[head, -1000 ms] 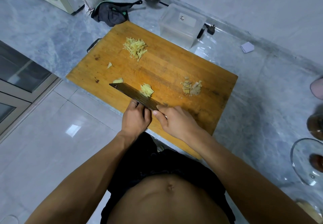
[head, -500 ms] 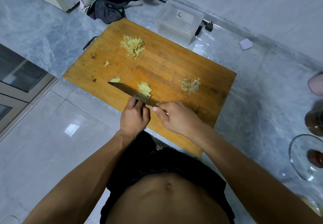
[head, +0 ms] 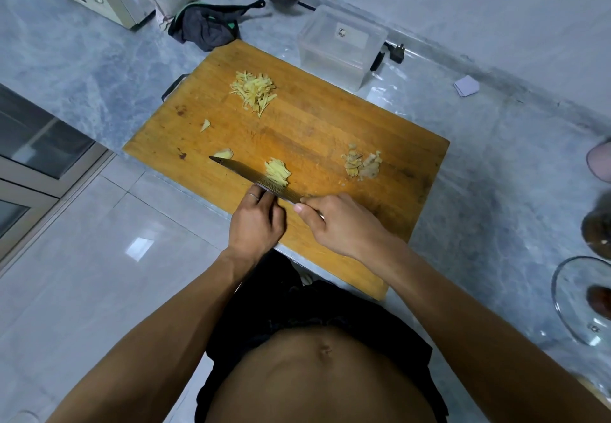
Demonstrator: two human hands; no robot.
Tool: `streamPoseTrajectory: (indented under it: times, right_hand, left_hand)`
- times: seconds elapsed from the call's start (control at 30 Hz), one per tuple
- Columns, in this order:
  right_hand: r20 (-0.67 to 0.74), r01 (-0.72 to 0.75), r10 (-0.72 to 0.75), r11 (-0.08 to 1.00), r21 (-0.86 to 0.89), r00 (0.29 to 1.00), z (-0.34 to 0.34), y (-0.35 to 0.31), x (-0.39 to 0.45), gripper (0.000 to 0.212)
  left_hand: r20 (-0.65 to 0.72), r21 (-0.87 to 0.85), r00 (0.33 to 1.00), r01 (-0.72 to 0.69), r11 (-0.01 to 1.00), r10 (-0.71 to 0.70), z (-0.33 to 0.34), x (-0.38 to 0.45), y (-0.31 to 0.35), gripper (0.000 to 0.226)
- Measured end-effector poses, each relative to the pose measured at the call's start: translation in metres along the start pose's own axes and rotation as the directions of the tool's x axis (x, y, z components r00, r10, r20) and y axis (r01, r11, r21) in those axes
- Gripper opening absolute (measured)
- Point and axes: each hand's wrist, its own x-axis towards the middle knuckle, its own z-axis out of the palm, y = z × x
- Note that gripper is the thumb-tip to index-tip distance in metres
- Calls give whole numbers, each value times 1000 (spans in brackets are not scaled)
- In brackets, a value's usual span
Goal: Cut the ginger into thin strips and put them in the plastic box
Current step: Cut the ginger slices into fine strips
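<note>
The right hand (head: 344,224) grips the knife (head: 254,176) at the handle end, thumb lying along the side; the handle itself is hidden under the hand. The blade runs away to the left across the near part of the board (head: 314,131), its tip ending just beside a small ginger piece (head: 224,153). The left hand (head: 256,221) sits close against the near side of the blade, fingers curled downward with the knuckles toward the steel; whatever lies under the fingertips is hidden, so I cannot tell whether this grip holds ginger or only rests on the board. A ring shows on one left finger.

On the far side of the blade, touching it, lies a small heap of fresh strips (head: 278,171). A larger pile of strips (head: 254,90) lies further up the board, toward the box (head: 340,47), which stands on the counter (head: 496,174) just beyond the board's far edge, apart from all the ginger. A tiny scrap (head: 205,125) lies between the pile and the knife tip. Peelings (head: 362,165) lie to the right, well apart from the blade.

A dark cloth (head: 206,27) lies on the counter beyond the board's far left corner, and a glass lid (head: 575,300) rests at the right edge.
</note>
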Motion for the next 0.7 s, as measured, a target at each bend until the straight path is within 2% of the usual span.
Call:
streamPoseTrajectory:
  times: [0.17, 0.43, 0.7]
  right_hand:
    - [6, 2, -2, 1000, -6, 1000, 1, 0, -5, 51]
    - [-18, 1, 0, 1000, 19, 1000, -1, 1, 3, 56]
    - [-30, -5, 2, 997, -78, 1000, 8, -4, -5, 49]
  left_hand:
    - [9, -18, 1000, -12, 1000, 12, 3, 1, -4, 17]
    - [-1, -13, 1000, -8, 1000, 8, 3, 1, -4, 29]
    - [41, 69, 999, -2, 998, -1, 0, 1, -7, 14]
